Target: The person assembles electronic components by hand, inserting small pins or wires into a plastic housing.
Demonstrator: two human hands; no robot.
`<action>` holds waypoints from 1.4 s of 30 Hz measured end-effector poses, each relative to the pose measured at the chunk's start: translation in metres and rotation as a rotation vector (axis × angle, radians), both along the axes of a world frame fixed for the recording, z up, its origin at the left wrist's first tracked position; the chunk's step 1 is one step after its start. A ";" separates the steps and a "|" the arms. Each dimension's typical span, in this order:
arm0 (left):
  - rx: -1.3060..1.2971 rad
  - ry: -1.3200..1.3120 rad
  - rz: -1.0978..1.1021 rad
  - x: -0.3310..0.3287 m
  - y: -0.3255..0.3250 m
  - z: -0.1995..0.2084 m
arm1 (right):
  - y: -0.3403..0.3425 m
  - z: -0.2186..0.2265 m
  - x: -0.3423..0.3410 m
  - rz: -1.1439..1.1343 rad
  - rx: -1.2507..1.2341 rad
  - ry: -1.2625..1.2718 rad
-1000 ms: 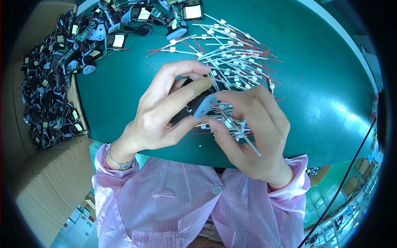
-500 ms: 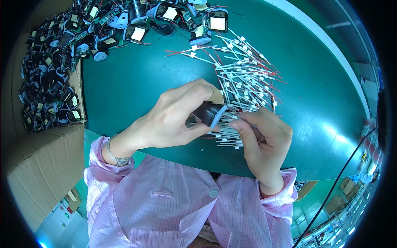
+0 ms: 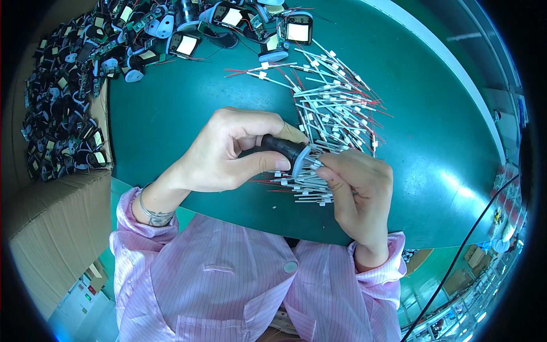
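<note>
Green bench (image 3: 444, 171): we are seeing it stretching beneath everything, its near edge bending past us at six o'clock.
Carton (image 3: 62, 228): standing at nine o'clock beside the bench, probably so its load is lying within reach.
Wired black units (image 3: 60, 108): filling the carton and spreading across the bench toward eleven o'clock.
Lead pile (image 3: 336, 105): lying mostly toward one o'clock, partly beneath our hands, likely for short pickups.
Left hand (image 3: 222, 151): we are gripping the black body, presumably steadying it with its end facing the other hand.
Right hand (image 3: 362, 185): we are pinching what looks like a white lead, likely for fine control.
Black body (image 3: 288, 148): sitting over mid-bench, looking smooth and rounded, tilting toward four o'clock.
Flange (image 3: 301, 163): capping that end, showing pale blue.
White lead (image 3: 313, 162): pointing at the flange; whether it is touching, we cannot tell.
</note>
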State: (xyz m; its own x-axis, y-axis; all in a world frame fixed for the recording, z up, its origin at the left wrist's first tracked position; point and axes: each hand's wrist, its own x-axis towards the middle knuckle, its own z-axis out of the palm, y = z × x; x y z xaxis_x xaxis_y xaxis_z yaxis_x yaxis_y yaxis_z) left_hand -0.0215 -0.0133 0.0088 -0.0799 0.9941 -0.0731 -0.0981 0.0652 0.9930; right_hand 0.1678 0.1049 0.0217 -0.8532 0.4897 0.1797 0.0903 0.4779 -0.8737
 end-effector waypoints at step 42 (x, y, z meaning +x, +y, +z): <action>-0.198 1.659 1.037 -0.097 -0.008 -0.026 | 0.081 -0.019 -0.079 -0.038 0.238 -0.115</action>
